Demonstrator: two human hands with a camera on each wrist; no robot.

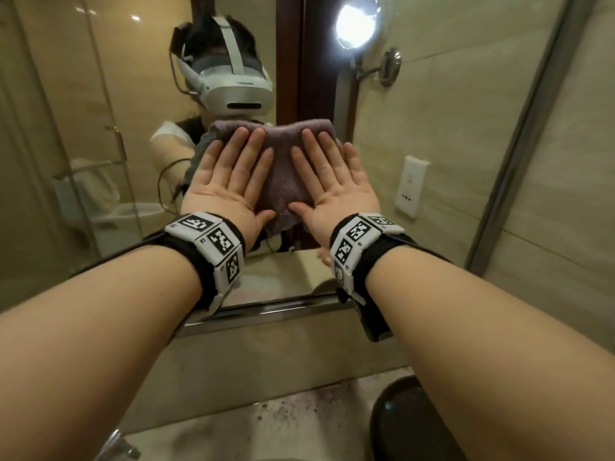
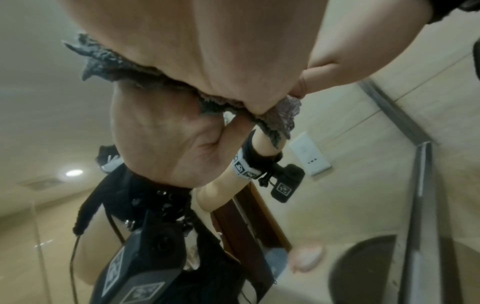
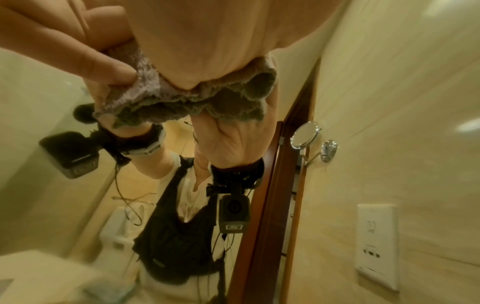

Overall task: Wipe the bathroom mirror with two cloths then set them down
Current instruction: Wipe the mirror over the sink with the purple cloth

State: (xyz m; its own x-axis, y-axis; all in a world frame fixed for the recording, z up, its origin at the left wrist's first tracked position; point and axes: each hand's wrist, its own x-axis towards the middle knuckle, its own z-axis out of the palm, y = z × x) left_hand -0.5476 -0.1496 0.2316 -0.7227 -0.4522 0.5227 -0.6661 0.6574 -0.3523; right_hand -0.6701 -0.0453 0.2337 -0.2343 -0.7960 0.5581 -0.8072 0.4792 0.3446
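Left hand (image 1: pixel 229 181), fingers straight and spread, presses a purplish cloth (image 1: pixel 283 188) flat against the mirror (image 1: pixel 100 94). Right hand (image 1: pixel 332 184) (equally flat, thumbs nearly meeting) presses beside it; whether one cloth or two cannot be told.

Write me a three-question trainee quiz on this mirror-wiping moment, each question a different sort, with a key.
1. True or false: the left hand lies flat with straight fingers on a cloth against the mirror.
2. Multiple choice: the right hand is A) hanging at the side, B) pressing cloth to the glass, C) gripping the round wall-mounted mirror.
3. Fill in: the cloth looks ___ in colour.

Key: 1 true. 2 B. 3 purplish grey. How many cloths lie under the hands cannot be told.
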